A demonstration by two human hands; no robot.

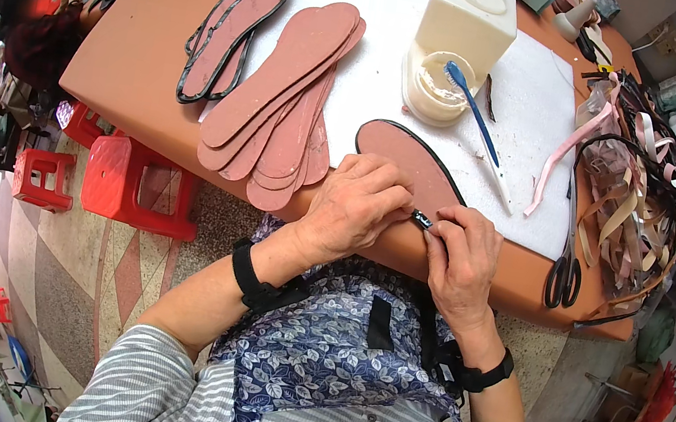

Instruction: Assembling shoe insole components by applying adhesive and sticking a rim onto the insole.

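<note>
Near the table's front edge, a pink insole (406, 153) lies partly on a white sheet, its rounded end rimmed by a black edging strip (421, 219). My left hand (363, 208) is closed over the insole's near part, fingertips pinching at the strip. Close beside it, my right hand (466, 252) pinches the same strip between thumb and fingers. My fingers hide the insole's near end. To the left lies a fanned stack of pink insoles (286, 90) with bare edges. Beyond it sit several black-rimmed insoles (242, 31).
A cream plastic container (468, 25) stands on the white sheet (534, 127), with a blue toothbrush (476, 118) resting across its opening. Black-handled scissors (562, 279) and tangled strips (635, 181) lie right. Red stools (120, 174) stand left; another person (43, 49) sits far left.
</note>
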